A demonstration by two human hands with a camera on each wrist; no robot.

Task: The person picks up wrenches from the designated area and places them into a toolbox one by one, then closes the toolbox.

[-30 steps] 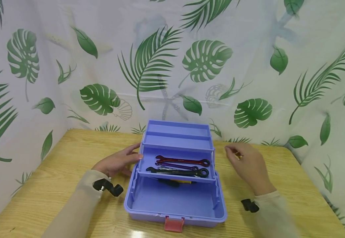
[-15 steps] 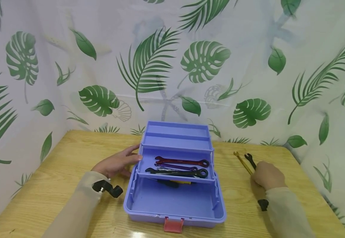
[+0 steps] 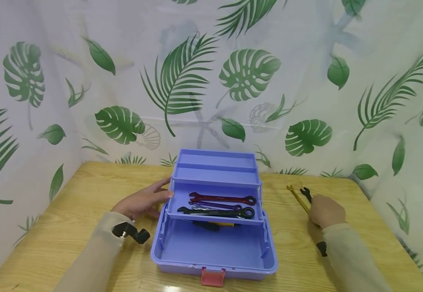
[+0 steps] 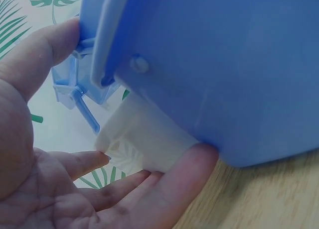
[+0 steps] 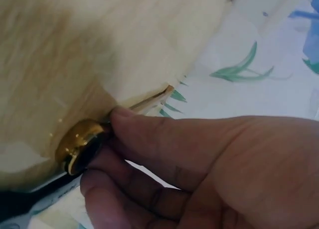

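Observation:
A purple toolbox stands open, with stepped trays raised at its back. Its middle tray carries a red wrench, a purple wrench and a black wrench; another silvery one is partly hidden. My left hand rests against the trays' left side, fingers extended, thumb touching the edge. On the right, my right hand pinches a gold wrench near its ring end. A second dark wrench lies alongside, its lower part hidden by that hand.
Under the trays, a black-and-yellow item shows partly inside the box. A pink latch hangs at the front. Behind the wooden table hangs a leaf-patterned cloth.
My right hand has moved right and down from beside the toolbox, taking the gold wrench to the table beside the dark wrench. My left hand stays at the trays.

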